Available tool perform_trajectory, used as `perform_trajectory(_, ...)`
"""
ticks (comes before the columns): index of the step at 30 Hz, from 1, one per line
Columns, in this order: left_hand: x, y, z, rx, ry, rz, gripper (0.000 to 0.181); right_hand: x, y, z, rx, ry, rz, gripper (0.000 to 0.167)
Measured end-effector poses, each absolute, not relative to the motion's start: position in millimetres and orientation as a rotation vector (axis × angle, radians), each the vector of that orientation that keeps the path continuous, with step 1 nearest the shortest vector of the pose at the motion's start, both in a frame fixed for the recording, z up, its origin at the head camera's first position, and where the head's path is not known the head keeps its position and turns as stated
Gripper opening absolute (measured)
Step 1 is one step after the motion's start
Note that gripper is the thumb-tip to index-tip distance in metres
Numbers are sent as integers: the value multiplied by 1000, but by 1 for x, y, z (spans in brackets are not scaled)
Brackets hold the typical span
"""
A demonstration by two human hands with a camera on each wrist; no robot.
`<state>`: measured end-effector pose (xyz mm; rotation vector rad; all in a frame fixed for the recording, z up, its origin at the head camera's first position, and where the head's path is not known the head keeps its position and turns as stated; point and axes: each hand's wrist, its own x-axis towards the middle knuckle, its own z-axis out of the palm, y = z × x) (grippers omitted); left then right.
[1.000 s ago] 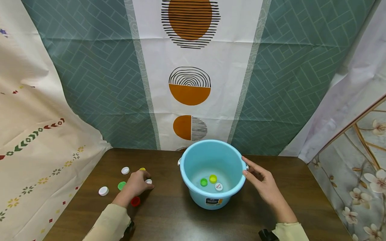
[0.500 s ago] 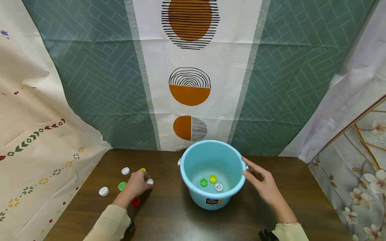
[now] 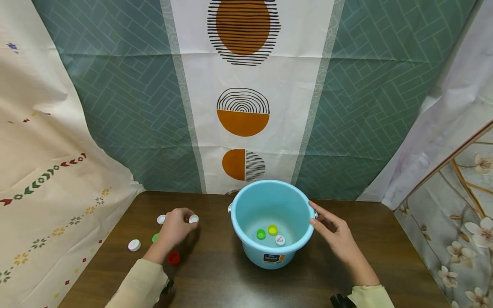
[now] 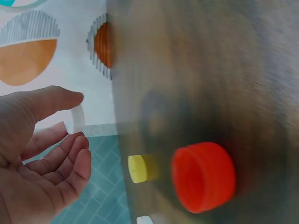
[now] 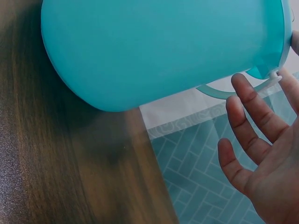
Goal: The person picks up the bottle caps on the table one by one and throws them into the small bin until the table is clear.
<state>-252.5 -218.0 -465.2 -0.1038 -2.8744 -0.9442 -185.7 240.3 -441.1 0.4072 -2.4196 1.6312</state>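
Note:
My left hand (image 3: pixel 174 229) pinches a white bottle cap (image 3: pixel 194 218) between thumb and fingertips, held above the table in the left wrist view. Below the hand lies a red bottle cap (image 3: pixel 173 258); a yellow cap (image 4: pixel 137 169) shows beyond it in the left wrist view. A light blue bucket (image 3: pixel 252 255) stands upright at the middle, holding a green cap (image 3: pixel 261 234), a yellow-green cap (image 3: pixel 272 230) and a white printed cap (image 3: pixel 280 240). Thumb and index finger of my right hand (image 3: pixel 339 237) touch its rim near the handle joint; the other fingers (image 5: pixel 254 144) hang loosely off the wall.
Left of my left hand, two white caps (image 3: pixel 134 245) and a partly covered green cap (image 3: pixel 155 238) lie on the brown wooden table (image 3: pixel 215 282). A patterned cloth (image 3: pixel 246 141) hangs behind the table's back edge. The bucket's handle (image 5: pixel 217 92) hangs behind it.
My left hand has lifted the white cap from the table and moved slightly up and to the right with it. The right hand and bucket stay where they were.

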Motion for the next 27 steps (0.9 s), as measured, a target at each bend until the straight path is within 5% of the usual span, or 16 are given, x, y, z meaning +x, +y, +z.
perform_trajectory(27,-254,-165,-402,-113,-2420,-1207,26,-169,228,-412,379,-2453,1628,47)
